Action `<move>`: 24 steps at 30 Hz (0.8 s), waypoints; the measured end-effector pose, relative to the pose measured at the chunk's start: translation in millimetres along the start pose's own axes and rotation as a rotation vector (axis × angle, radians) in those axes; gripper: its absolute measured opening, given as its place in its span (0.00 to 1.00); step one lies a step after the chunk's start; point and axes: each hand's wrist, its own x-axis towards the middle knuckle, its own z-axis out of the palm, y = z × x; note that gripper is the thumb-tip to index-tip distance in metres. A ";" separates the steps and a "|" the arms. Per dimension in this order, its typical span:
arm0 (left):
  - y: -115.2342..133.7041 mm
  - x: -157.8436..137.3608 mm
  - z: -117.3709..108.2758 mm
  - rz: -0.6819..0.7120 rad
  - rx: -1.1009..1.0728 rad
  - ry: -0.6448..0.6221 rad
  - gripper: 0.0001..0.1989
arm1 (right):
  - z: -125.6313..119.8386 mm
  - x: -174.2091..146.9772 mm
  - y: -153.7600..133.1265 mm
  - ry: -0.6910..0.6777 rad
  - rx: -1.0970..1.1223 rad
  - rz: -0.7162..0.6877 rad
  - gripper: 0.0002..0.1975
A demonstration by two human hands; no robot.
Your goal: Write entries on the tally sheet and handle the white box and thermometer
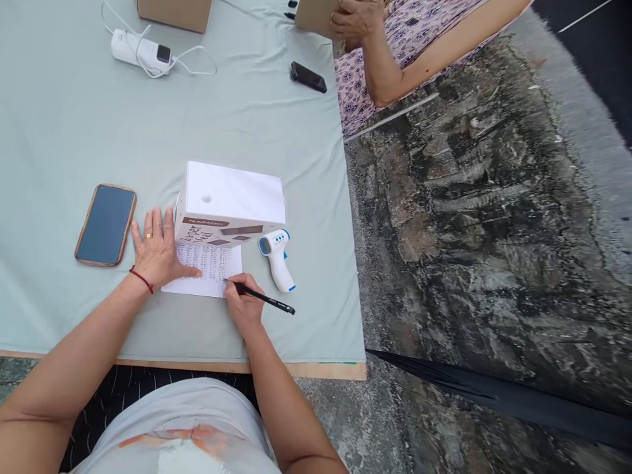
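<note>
Paper (217, 264) before box (232, 194), phone (105, 225) to the left, thermometer (278, 264) right

An outdoor yard or patio is being suggested by weathered, blackened stony ground (459, 237), beside which a worktop (336, 371) under a pale green tablecloth (64, 118) is being used.

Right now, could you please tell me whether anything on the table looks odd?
Nothing looks spilled or damaged around the written sheet; only the white cable looks untidy, looped loosely over the white device beyond the phone.
</note>
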 end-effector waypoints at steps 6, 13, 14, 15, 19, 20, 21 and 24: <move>0.2 -0.6 -0.7 0.009 -0.004 0.002 0.78 | -0.7 -0.1 -1.6 -0.032 -0.023 -0.018 0.03; -0.3 0.1 -0.9 0.006 -0.010 -0.004 0.78 | 0.0 -0.3 0.1 -0.006 -0.025 -0.024 0.03; -0.4 0.2 -0.9 0.006 -0.009 -0.006 0.78 | 0.2 -0.5 0.0 0.008 -0.014 -0.016 0.03; -0.4 0.3 -0.9 0.006 -0.009 -0.007 0.78 | 0.3 -0.6 -0.1 0.023 0.001 -0.007 0.04; 0.1 0.1 -1.5 0.002 -0.008 -0.009 0.79 | -0.4 -0.6 -1.1 0.045 0.027 0.009 0.04; 0.4 0.0 -1.8 0.001 -0.007 -0.012 0.79 | -0.7 -0.4 -1.3 0.037 0.020 0.005 0.04; 0.7 -0.1 -2.1 0.002 -0.006 -0.016 0.79 | -0.9 -0.3 -1.2 0.028 0.013 -0.001 0.04; 1.3 -0.4 -2.5 0.003 -0.005 -0.016 0.78 | -1.3 -0.2 0.1 0.004 -0.002 -0.018 0.03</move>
